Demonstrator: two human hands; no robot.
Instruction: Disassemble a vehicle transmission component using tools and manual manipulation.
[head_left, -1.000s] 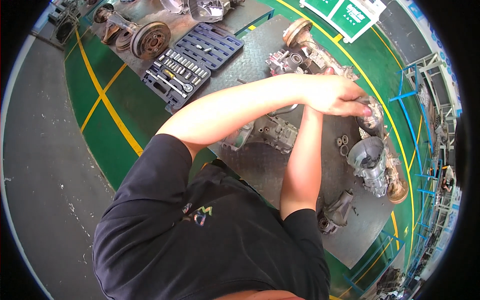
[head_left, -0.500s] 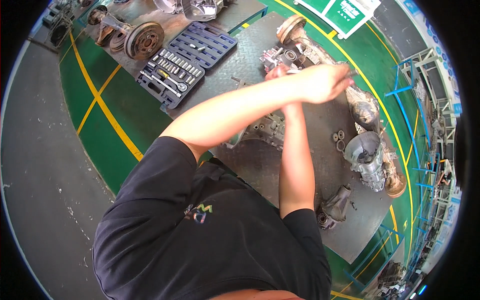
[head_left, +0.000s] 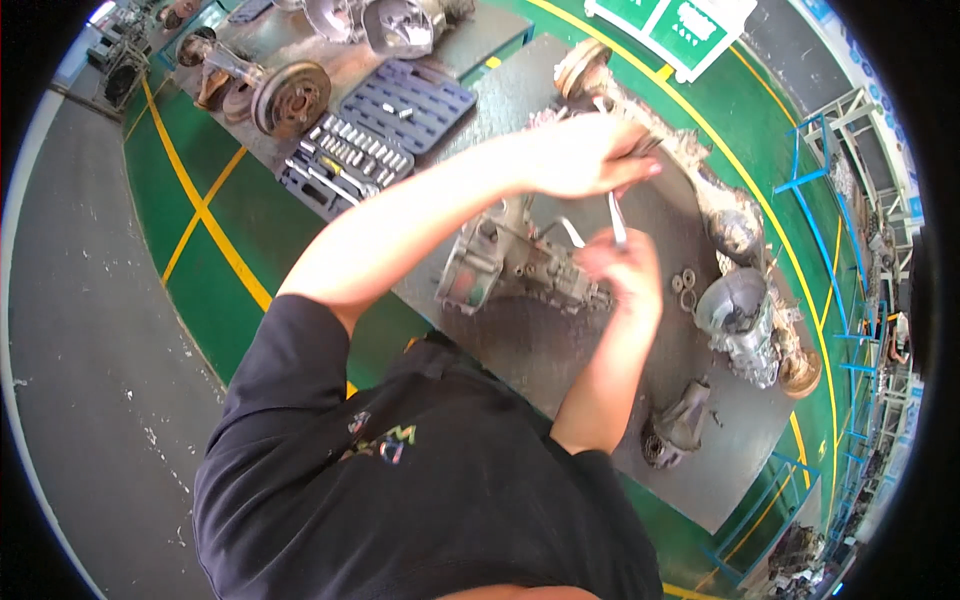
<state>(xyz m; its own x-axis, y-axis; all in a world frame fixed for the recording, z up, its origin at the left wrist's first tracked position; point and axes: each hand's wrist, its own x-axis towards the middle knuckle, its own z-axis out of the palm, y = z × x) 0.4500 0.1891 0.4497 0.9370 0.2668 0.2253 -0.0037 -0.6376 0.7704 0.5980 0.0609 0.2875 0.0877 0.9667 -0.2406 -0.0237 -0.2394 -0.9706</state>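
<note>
My left arm reaches across the metal bench. My left hand is closed, with a thin grey metal piece showing at its fingertips. Nearer to me, my right hand is smeared by motion and closed around a silvery metal hand tool; its exact kind I cannot make out. A second slim silvery bar shows beside that hand, and whether it belongs to the same tool is unclear. Just left of my right hand lies a grey gearbox housing. My left hand and forearm mostly hide a reddish-grey part behind them.
An open blue socket set lies to the left. A rusty axle with drums runs along the far right edge. Beside it are small rings, a bell-shaped housing and a dark cone-shaped casing. The bench has a steel top.
My right hand has come back toward me from the reddish-grey part, bringing the silvery tool into view. My left hand has shifted left. More of the gearbox housing shows.
</note>
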